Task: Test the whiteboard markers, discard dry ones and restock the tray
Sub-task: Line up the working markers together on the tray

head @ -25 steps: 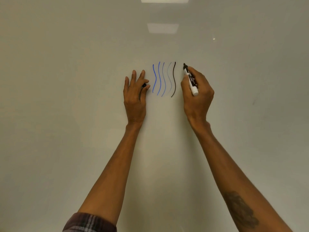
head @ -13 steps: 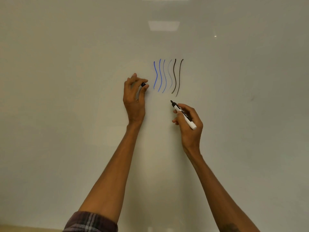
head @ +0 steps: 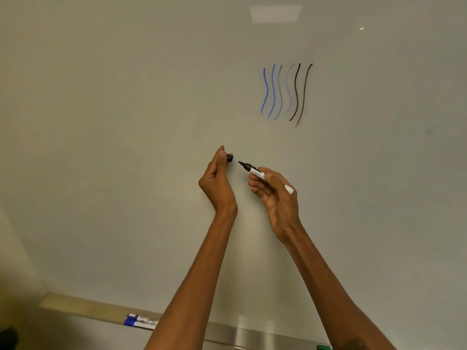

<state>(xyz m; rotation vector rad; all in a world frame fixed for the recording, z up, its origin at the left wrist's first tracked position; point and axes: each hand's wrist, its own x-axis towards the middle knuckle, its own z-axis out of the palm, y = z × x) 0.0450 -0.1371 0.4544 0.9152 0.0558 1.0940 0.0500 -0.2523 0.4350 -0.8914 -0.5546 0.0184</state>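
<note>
My right hand (head: 274, 195) grips an uncapped black marker (head: 255, 171), its tip pointing left toward the black cap (head: 229, 157). That cap is pinched in the fingers of my left hand (head: 217, 180). A small gap separates tip and cap. On the whiteboard (head: 126, 122) above and to the right are several wavy test lines (head: 286, 93), blue on the left, fainter in the middle, black on the right. The marker tray (head: 235, 335) runs along the bottom edge and holds two blue-capped markers (head: 140, 322) left of my left arm.
A green object (head: 324, 347) lies on the tray at the bottom right, partly hidden by my right arm. A dark shape (head: 7, 337) sits at the bottom left corner.
Both hands have dropped away from the test lines and come together below them. The marker tip now points at the cap. The view has tilted down, bringing the tray into sight.
</note>
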